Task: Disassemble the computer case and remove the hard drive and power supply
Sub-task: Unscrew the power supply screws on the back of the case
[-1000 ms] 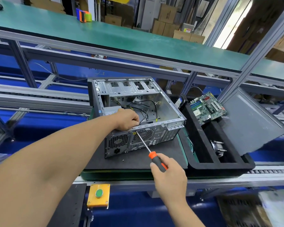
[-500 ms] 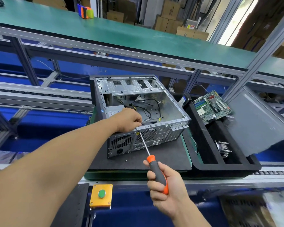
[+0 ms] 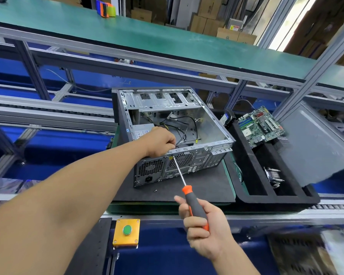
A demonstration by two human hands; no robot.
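Orange-grey screwdriver [image 3: 189, 197] gripped in right hand [image 3: 205, 231], shaft angled up-left, tip at computer case [image 3: 179, 135] rear; left hand [image 3: 161, 143] grips case edge.

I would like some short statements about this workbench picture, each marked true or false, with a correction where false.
1. The right hand holds a screwdriver with an orange and grey handle. True.
2. The screwdriver tip touches the rear panel of the computer case. True.
3. The motherboard is still mounted inside the case. False: it lies in the black tray to the right.
4. The left hand rests flat on the green button. False: it is at the case's rear top edge.
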